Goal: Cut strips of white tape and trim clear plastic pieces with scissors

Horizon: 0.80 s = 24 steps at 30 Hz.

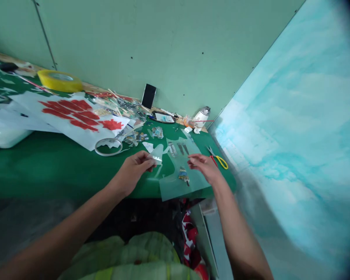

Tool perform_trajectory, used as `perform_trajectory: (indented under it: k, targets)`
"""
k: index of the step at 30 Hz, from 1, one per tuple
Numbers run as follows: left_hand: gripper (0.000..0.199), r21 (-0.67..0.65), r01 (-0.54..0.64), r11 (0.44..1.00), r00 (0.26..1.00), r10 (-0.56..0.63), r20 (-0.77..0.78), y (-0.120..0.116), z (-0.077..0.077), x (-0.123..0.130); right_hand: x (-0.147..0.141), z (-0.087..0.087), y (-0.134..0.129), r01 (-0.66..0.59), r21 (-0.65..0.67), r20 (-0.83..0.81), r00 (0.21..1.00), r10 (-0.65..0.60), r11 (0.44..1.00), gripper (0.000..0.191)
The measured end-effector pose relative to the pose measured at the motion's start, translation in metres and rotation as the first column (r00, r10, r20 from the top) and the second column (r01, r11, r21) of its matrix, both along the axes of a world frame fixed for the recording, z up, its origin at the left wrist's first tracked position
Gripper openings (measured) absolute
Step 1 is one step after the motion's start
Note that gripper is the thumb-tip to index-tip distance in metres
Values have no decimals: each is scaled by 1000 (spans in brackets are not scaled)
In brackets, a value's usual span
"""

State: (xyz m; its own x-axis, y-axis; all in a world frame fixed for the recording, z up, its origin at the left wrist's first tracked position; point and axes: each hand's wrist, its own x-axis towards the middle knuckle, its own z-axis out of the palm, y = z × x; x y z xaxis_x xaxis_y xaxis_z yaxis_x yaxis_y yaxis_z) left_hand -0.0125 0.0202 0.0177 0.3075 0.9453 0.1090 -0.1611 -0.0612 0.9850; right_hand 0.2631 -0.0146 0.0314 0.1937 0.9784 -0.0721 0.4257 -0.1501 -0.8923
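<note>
My left hand pinches a small piece of clear film with a white, toothed-looking strip near the fingertips. Over a translucent sheet on the green table, my right hand is closed, fingertips drawn together. What they hold, if anything, is too small to make out. On that sheet lie dark narrow pieces and a small patterned piece. Scissors with one yellow and one red handle lie just right of my right hand. Left of the sheet is a small white paper scrap.
A roll of white tape lies by papers with red paint. Behind are a big yellow tape roll, a heap of scraps, a leaning phone and a white bottle-like object. A wall rises at right.
</note>
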Motion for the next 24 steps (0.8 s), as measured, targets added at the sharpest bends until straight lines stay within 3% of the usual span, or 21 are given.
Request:
perform_trajectory:
  k: [2, 4, 7, 9, 12, 14, 19, 24]
  targets:
    - [14, 236, -15, 972, 951, 87, -297, 5, 2, -6, 42, -5, 7, 170, -22, 167, 972, -164, 985, 36]
    - [8, 330, 0, 944, 914, 134, -384, 14, 7, -13, 82, -9, 13, 313, -35, 345, 895, -283, 949, 30]
    - [17, 336, 109, 935, 892, 58, -448, 30, 22, -20, 123, -17, 20, 416, -61, 558, 768, -315, 907, 31]
    - [19, 249, 197, 948, 878, -58, -476, 39, 33, -22, 137, -24, 26, 430, -85, 650, 708, -277, 899, 33]
    - [21, -4, 256, 967, 915, -243, -322, 43, 40, -22, 146, -35, 36, 429, -124, 732, 648, -209, 895, 34]
    - [22, -89, 270, 959, 942, -282, -181, 41, 39, -22, 150, -39, 43, 439, -142, 771, 611, -180, 887, 35]
    - [16, -151, 326, 933, 945, -319, 73, 29, 33, -24, 165, -40, 53, 490, -158, 846, 515, -138, 857, 36]
    - [14, -143, 338, 930, 929, -306, 208, 20, 36, -22, 170, -37, 59, 475, -230, 844, 532, -69, 849, 34]
